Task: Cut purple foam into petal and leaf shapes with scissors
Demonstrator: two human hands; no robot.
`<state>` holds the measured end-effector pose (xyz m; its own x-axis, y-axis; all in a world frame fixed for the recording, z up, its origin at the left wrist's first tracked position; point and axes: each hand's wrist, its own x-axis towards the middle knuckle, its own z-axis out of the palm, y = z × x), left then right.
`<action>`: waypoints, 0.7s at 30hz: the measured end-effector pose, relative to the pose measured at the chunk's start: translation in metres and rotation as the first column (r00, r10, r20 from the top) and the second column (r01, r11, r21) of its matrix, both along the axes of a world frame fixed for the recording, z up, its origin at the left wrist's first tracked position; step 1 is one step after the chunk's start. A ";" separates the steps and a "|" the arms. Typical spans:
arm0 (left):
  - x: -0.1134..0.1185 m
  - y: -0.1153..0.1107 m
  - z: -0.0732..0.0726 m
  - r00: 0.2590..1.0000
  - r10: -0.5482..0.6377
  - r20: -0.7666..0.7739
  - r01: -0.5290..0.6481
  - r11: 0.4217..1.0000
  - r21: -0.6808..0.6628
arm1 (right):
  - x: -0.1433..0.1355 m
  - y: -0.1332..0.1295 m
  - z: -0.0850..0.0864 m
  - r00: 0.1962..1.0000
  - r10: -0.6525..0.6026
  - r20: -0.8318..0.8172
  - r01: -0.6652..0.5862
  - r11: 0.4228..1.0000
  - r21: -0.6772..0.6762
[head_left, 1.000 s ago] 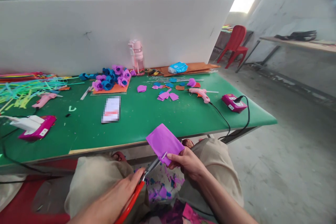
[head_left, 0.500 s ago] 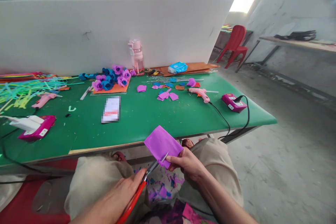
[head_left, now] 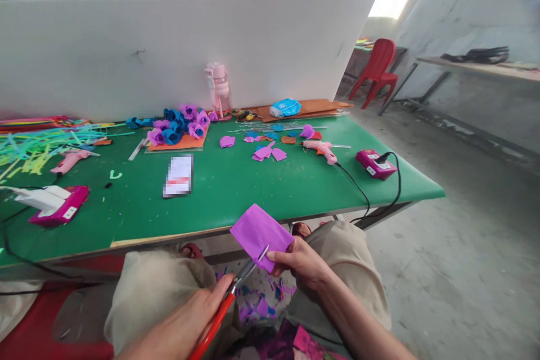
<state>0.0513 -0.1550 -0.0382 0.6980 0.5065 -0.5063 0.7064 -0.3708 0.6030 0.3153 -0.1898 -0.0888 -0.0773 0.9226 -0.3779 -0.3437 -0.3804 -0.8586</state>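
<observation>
My left hand [head_left: 198,309] is closed on a pair of scissors [head_left: 219,318] with red handles; its fingers are partly hidden beneath. The blades point up and to the right, lying across the lower edge of a purple sheet of paper [head_left: 259,233]. That sheet looks like crepe paper, possibly several layers. My right hand [head_left: 306,264] pinches its lower right corner, thumb on top, close to the blade tips. Both hands are above my lap, just in front of the table edge. Purple and blue scraps [head_left: 261,309] lie below, between my legs.
On the green table [head_left: 228,191] are blue and purple paper flowers [head_left: 181,124], cut petals [head_left: 270,152], a pink glue gun [head_left: 323,152] with a cord, a power block [head_left: 375,164], a phone [head_left: 178,175] and a pink bottle [head_left: 219,90]. A white board [head_left: 169,50] stands behind.
The purple paper has tilted and shifted very slightly down and left at its far end. My hands and the scissors have barely moved.
</observation>
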 end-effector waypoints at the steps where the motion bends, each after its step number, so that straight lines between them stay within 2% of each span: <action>1: -0.001 0.001 -0.001 1.000 -0.020 0.001 0.020 1.000 0.003 | 0.000 0.000 0.000 1.000 0.003 -0.005 -0.003 1.000 0.000; 5: 0.003 0.005 0.000 0.996 -0.091 0.002 0.091 0.996 -0.002 | -0.001 -0.001 0.001 1.000 0.015 -0.022 -0.015 1.000 -0.010; 11: 0.007 0.004 0.003 1.000 -0.005 0.018 0.005 1.000 -0.018 | 0.000 -0.001 0.000 0.999 0.054 -0.006 -0.054 0.998 -0.013; 18: 0.004 0.002 0.009 0.999 0.012 -0.036 -0.013 1.000 -0.028 | 0.001 -0.002 -0.002 0.994 0.105 -0.040 -0.106 0.994 -0.008; 21: 0.005 0.003 0.013 0.998 0.049 -0.024 -0.050 0.998 -0.048 | 0.000 -0.001 -0.002 0.994 0.085 -0.063 -0.086 0.996 -0.011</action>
